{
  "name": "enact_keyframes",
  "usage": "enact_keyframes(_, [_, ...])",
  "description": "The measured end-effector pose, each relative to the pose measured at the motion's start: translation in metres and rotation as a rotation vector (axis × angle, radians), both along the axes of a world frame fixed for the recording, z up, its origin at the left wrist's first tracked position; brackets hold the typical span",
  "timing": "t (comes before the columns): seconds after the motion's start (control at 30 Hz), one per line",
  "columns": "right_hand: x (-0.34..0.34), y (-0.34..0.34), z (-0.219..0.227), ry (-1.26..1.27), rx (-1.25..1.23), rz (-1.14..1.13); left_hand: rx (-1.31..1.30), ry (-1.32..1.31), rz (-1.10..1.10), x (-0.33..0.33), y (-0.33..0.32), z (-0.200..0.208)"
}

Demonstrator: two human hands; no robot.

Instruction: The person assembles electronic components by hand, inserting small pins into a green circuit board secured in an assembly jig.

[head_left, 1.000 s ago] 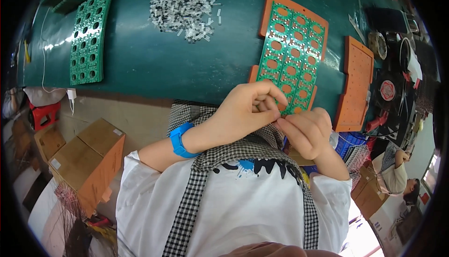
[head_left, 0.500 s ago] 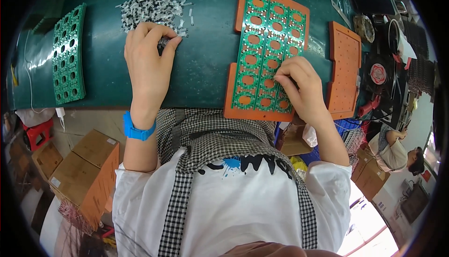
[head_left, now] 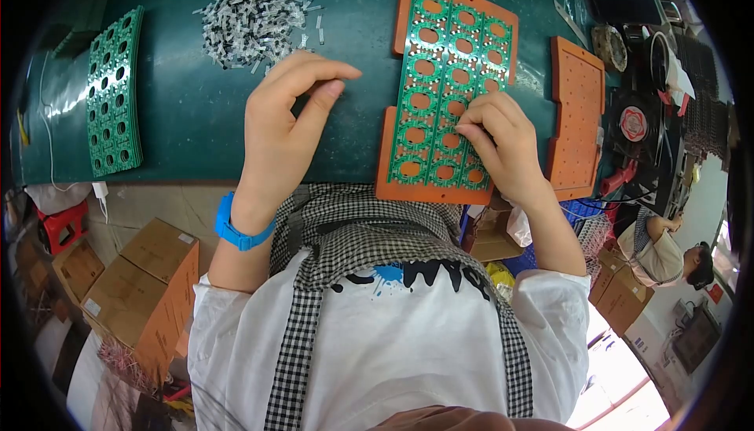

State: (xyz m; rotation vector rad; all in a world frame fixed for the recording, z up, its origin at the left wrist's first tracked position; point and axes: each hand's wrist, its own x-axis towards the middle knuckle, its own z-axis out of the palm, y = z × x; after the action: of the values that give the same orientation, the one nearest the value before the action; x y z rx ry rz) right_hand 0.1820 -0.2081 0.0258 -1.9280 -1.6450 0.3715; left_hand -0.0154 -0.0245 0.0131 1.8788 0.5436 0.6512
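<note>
A green circuit board panel (head_left: 430,109) with rows of round holes lies on an orange fixture plate (head_left: 385,172). Over the panel's right side, my right hand (head_left: 506,144) is closed, thumb and forefinger pinched together near one of the holes. Whatever the pinch holds is too small to make out. My left hand (head_left: 287,121) hovers above the table between the panel and a heap of small clear-and-black parts (head_left: 251,19). Its thumb lies close against the forefinger, and anything between them is hidden.
A stack of green panels (head_left: 114,97) lies at the left. To the right are another orange plate (head_left: 577,117), a metal ruler-like strip (head_left: 569,23) and a tape roll (head_left: 609,48). Cardboard boxes (head_left: 129,286) stand on the floor at left; another person (head_left: 660,246) is at far right.
My left hand has drawn back from the heap, moving right and slightly nearer to me. My right hand has shifted slightly left over the panel, still pinched.
</note>
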Motion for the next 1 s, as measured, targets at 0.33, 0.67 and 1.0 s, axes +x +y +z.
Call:
enact_keyframes(0.33, [-0.006,-0.010,-0.008,-0.325,0.180,0.090,-0.971,-0.139,-0.165,0.007,-0.028,0.000])
enact_keyframes(0.67, [-0.020,0.009,0.010,-0.251,0.388,0.242,-1.035,-0.086,-0.220,0.020,-0.049,0.002])
enact_keyframes(1.0, [0.023,0.014,0.010,0.021,-0.047,0.001,0.610,0.333,0.451,-0.004,0.007,-0.005])
